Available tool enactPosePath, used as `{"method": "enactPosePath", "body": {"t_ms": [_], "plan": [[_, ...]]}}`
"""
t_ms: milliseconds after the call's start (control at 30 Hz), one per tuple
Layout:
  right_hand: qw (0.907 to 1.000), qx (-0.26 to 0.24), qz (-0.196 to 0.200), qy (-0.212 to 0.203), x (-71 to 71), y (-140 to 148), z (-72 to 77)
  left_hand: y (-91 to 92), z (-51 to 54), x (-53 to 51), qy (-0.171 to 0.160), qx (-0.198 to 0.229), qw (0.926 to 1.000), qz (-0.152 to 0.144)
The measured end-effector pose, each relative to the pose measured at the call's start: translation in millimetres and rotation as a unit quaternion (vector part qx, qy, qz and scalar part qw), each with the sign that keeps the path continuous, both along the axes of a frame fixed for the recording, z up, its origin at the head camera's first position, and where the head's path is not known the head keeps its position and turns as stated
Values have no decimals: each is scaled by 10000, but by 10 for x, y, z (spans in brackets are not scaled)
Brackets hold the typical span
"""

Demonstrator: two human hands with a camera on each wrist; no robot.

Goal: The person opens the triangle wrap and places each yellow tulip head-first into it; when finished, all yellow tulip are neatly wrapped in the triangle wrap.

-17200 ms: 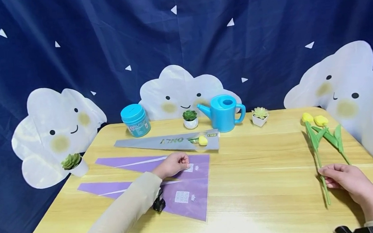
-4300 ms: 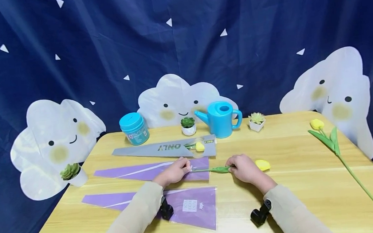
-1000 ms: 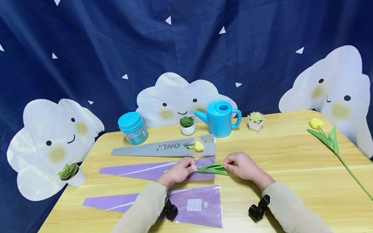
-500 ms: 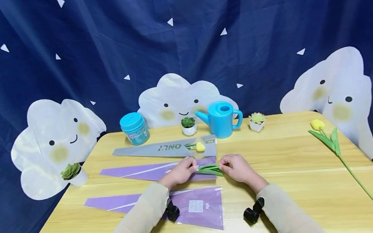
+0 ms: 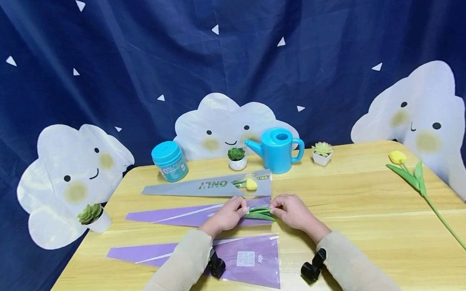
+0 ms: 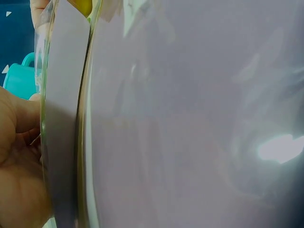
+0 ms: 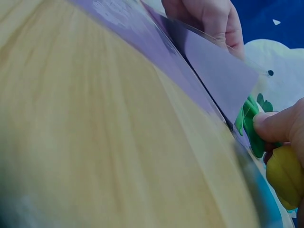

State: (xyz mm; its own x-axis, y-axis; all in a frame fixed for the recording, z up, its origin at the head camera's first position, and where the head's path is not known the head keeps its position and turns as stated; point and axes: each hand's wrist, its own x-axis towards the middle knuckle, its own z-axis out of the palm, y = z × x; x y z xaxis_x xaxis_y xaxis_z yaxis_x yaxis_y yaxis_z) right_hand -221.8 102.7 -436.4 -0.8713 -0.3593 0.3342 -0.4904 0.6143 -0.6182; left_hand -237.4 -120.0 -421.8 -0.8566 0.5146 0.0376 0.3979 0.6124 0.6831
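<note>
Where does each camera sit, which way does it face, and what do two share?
Head: on the head, facing forward and down at the table; left hand, right hand and forearms show.
Left wrist: worn there, facing purple wrapping close up; left hand at left edge, fingers at top left.
Right wrist: worn there, facing across the table to the backdrop; right hand at right, left at top.
Shared by head and right wrist: both hands, tulip leaves.

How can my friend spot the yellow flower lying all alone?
Find the wooden table, then look along its right side, beyond the person's right hand. The long-stemmed tulip lies there, its yellow head toward the blue curtain. It touches no wrapper or hand, unlike the wrapped tulip in the grey sleeve and the pinched tulip in that hand.
</note>
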Motion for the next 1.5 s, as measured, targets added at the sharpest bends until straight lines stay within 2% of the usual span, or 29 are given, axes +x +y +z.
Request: {"method": "enactPosePath", "body": {"t_ms": [200,433,633,800,900,1033,1133,1300,1500], "plan": [[9996,-105,-30,-245,-13,-34,-15,35,-11,-1,51,21,10000,32],[9989,-262,129,-364,-12,-77,-11,58,-25,8,-70,-110,9998,148],[9989,-371,234,-179,-27,-143,-40,97,9,51,20,-125,9999,-19],[9981,-487,122,-357,-34,-185,-61,97,-7,50,18,5,10000,-66],[9969,-544,52,-570,-39,-191,-53,79,-40,31,-80,199,9997,-71],[9939,-646,70,-889,-44,-160,-22,49,-75,6,-512,563,9971,37],[9926,-647,105,-1023,-38,-101,-17,37,-91,2,-791,672,9945,124],[9916,-611,164,-1132,-22,12,-13,33,-95,-6,-850,670,9941,87],[9925,-321,280,-1148,-16,104,31,42,-96,-24,-926,615,9938,27]]}}
